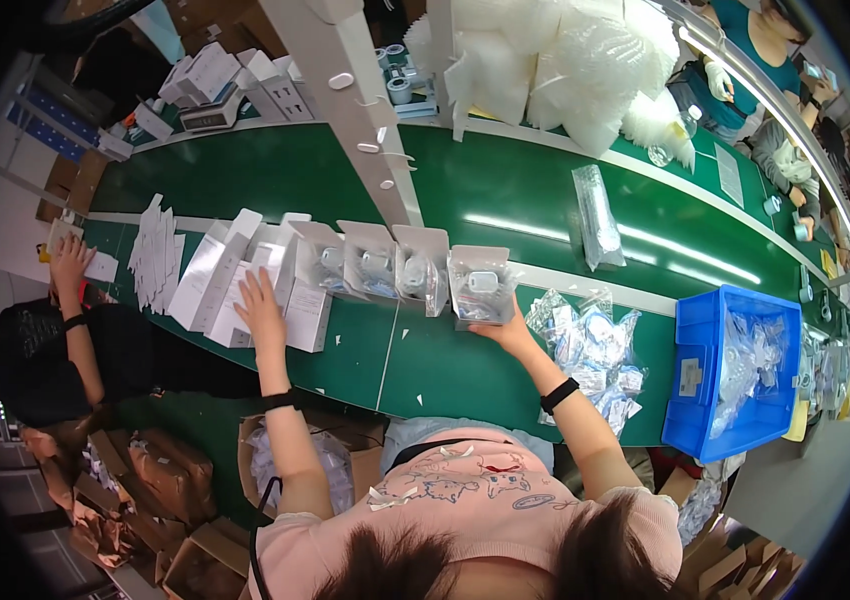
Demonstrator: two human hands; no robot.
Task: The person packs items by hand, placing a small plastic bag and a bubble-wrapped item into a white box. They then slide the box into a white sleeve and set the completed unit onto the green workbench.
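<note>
My left hand (264,314) lies with its fingers spread on a group of closed white boxes (307,316) at the left of the green table. My right hand (511,331) grips the lower right side of an open white box (482,311), which has a white device inside and its lid flap raised. To the left of that box stand three more open boxes (369,262) in a row, each with a device and clear plastic packing in it. A pile of clear bags (593,345) with white and blue parts lies right of my right hand.
A blue bin (685,375) with clear bags stands at the right edge. White paper sheets (153,260) lie at the left, near a co-worker's hand (72,262). A grey post (365,120) rises behind the boxes. A bubble-wrapped package (598,220) lies on the far surface.
</note>
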